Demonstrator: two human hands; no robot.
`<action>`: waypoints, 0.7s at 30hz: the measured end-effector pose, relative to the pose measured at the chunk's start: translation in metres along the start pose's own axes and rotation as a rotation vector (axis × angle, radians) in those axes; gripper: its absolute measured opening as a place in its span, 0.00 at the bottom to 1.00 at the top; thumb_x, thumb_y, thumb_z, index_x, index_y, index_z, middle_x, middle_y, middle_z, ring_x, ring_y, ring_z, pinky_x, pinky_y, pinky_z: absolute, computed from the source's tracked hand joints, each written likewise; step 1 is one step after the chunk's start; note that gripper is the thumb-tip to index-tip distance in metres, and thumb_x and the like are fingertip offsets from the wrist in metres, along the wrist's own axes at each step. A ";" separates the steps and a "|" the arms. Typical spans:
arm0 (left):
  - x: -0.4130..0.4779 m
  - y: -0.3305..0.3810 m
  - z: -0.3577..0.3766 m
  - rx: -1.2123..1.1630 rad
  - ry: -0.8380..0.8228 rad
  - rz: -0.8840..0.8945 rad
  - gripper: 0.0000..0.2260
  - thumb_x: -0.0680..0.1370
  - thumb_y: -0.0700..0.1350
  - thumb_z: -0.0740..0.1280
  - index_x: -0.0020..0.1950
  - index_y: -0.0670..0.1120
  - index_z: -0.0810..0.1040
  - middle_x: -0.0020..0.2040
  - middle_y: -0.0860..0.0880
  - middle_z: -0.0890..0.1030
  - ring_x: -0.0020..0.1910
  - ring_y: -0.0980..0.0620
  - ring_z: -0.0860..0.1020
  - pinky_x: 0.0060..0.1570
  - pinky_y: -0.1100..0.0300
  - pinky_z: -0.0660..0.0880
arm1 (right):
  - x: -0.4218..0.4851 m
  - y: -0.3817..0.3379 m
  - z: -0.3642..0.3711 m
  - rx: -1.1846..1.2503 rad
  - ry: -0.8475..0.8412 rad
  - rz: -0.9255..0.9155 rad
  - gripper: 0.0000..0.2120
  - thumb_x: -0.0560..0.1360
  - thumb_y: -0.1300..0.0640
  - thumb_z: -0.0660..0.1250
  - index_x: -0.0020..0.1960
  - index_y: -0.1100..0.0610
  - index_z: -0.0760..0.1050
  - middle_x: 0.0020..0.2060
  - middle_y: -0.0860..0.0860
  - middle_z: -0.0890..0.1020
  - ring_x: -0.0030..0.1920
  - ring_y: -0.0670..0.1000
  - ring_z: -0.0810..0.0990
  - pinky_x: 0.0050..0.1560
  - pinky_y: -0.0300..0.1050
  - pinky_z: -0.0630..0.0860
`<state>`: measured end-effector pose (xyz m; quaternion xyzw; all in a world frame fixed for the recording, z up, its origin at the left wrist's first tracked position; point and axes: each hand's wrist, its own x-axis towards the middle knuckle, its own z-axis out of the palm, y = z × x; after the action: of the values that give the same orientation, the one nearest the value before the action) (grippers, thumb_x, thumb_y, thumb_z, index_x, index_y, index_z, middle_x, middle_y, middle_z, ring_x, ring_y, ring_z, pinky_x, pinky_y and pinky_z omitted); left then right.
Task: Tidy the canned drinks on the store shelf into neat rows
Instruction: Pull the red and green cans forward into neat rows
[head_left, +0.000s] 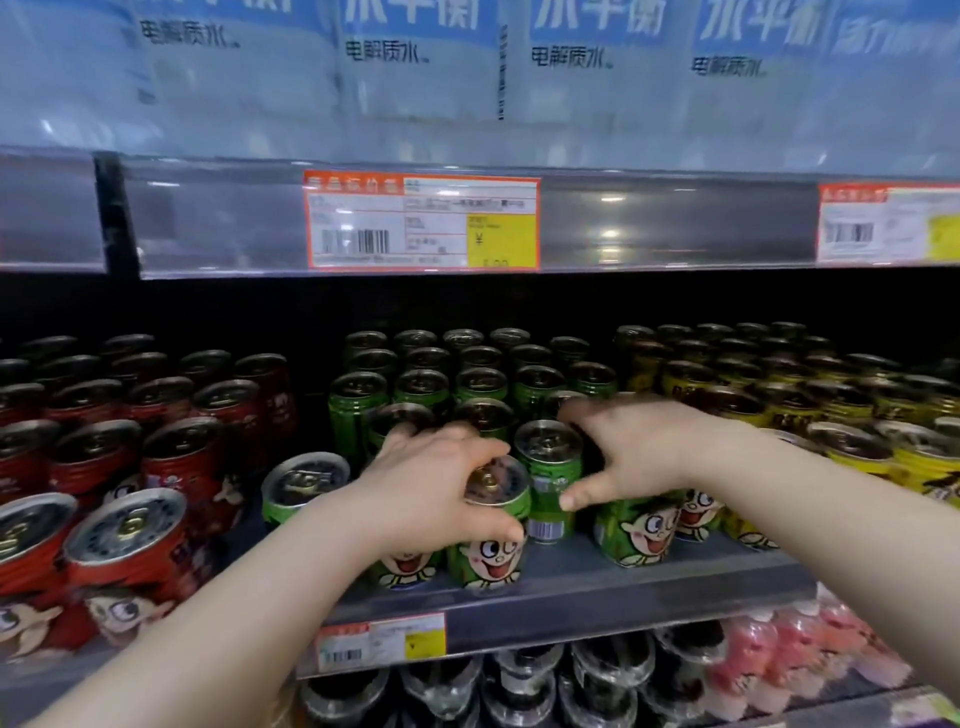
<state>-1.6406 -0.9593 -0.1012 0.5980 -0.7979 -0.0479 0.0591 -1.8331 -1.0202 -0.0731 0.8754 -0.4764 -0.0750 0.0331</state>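
Green cans (478, 384) are stood in rows mid-shelf, flanked by red cans (104, 457) on the left and yellow cans (857, 415) on the right. A bare strip of the shelf (597, 587) is seen in front of them. A front green can (491, 551), upright near the shelf lip with its cartoon face outward, is gripped from above by the left hand (441, 488): the thumb is curled round its front and the fingers are bent over the can tops behind. A second face-out can (402, 569) just left of it is partly covered by the same hand. The right hand (644, 452) is spread wide over another front can (636, 530), thumb stretched toward a barcode-out can (548, 483) stood between the two hands. Whether anything is actually gripped by the right hand cannot be told. A lone green can (304, 486) is stood at the left front, apart from the gripped one. A price tag (421, 223) is fixed on the rail above, and water packs (415, 62) are stacked on the upper shelf.
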 end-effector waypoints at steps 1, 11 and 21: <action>0.000 0.000 0.000 -0.008 0.003 -0.003 0.36 0.68 0.67 0.64 0.73 0.58 0.57 0.69 0.53 0.65 0.69 0.51 0.63 0.68 0.50 0.54 | 0.000 0.001 0.001 -0.005 -0.016 -0.027 0.42 0.66 0.33 0.66 0.72 0.48 0.54 0.68 0.51 0.71 0.65 0.54 0.72 0.61 0.48 0.73; 0.001 -0.002 0.002 -0.026 0.014 -0.011 0.36 0.67 0.68 0.64 0.72 0.58 0.59 0.68 0.55 0.66 0.69 0.53 0.63 0.67 0.51 0.54 | 0.011 -0.001 -0.011 -0.062 0.031 -0.178 0.28 0.69 0.40 0.68 0.64 0.49 0.67 0.61 0.50 0.72 0.59 0.53 0.72 0.56 0.48 0.73; 0.000 -0.001 0.002 -0.020 0.017 -0.025 0.36 0.67 0.67 0.64 0.72 0.58 0.59 0.69 0.54 0.66 0.69 0.53 0.63 0.68 0.51 0.54 | 0.012 0.002 -0.021 0.017 -0.108 -0.174 0.41 0.65 0.33 0.68 0.71 0.49 0.59 0.58 0.50 0.75 0.52 0.49 0.72 0.48 0.41 0.70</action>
<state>-1.6395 -0.9594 -0.1031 0.6076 -0.7893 -0.0519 0.0712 -1.8253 -1.0318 -0.0535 0.9084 -0.4002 -0.1205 -0.0068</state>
